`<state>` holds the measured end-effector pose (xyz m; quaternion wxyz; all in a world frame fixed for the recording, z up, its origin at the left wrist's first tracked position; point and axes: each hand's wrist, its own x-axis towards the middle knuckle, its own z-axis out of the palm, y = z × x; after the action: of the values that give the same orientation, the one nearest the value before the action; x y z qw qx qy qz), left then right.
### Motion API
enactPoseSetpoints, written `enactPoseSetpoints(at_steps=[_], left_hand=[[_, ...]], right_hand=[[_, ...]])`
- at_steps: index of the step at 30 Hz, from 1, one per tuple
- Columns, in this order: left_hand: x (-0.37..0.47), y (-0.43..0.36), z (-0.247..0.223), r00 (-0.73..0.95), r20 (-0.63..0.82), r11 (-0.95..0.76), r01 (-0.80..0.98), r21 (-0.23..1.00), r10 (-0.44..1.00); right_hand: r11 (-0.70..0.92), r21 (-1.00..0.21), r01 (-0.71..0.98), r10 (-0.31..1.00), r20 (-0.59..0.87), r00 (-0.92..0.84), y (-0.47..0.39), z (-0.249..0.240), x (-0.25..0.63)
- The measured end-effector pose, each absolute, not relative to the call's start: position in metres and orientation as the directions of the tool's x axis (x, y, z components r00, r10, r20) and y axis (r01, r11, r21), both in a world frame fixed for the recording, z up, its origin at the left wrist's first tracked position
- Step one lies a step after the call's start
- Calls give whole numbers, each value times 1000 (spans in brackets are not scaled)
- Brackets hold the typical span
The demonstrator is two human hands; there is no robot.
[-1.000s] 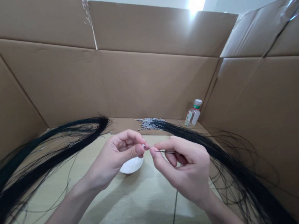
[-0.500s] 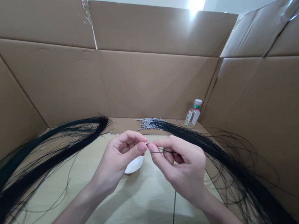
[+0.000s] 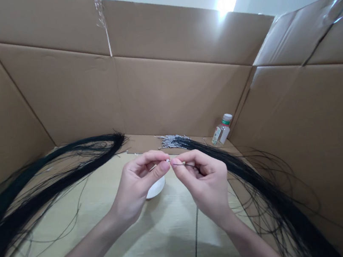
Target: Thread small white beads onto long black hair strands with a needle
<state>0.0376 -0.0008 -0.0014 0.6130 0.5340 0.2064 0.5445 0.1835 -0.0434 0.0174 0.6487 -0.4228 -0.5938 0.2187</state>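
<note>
Fingertip to fingertip, my two hands meet above the middle of the table. My left hand (image 3: 135, 185) is closed in a pinch on a tiny whitish bead (image 3: 167, 160), mostly covered by the thumb and forefinger. A thin black cord (image 3: 195, 241) is pinched in my right hand (image 3: 208, 179), its end close to the bead; whether it passes through the bead I cannot tell. The cord's lower part runs down below that hand toward the front. Behind my left hand sits a small white dish (image 3: 157, 188), partly hidden.
A thick bundle of black cords (image 3: 70, 182) curves along the left. On the right another black bundle (image 3: 264, 187) ends in silvery beaded tips (image 3: 173, 141). A clear bottle (image 3: 222, 130) leans in the back right corner. Cardboard walls (image 3: 185, 92) enclose the table (image 3: 162, 241).
My right hand has shifted slightly left and up, its fingers more tightly curled. The whitish bead shows more clearly at my left fingertips. The hanging cord has moved a little left.
</note>
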Motion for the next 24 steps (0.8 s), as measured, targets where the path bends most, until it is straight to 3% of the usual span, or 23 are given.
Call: enactPoseSetpoints(at_steps=[4, 13, 18, 24], left_hand=[[35, -2, 0, 291, 387, -245, -422, 873, 875], [37, -2, 0, 204, 350, -224, -466, 856, 914], [37, -1, 3, 207, 292, -150, -515, 844, 934], [38, -1, 7, 250, 257, -62, -594, 802, 933]], right_hand=[[552, -803, 225, 781, 592, 199, -44, 15, 182], [531, -837, 133, 828, 545, 128, -44, 18, 183], [591, -806, 30, 804, 592, 53, -43, 16, 187], [586, -806, 84, 809, 588, 3, -42, 15, 189]])
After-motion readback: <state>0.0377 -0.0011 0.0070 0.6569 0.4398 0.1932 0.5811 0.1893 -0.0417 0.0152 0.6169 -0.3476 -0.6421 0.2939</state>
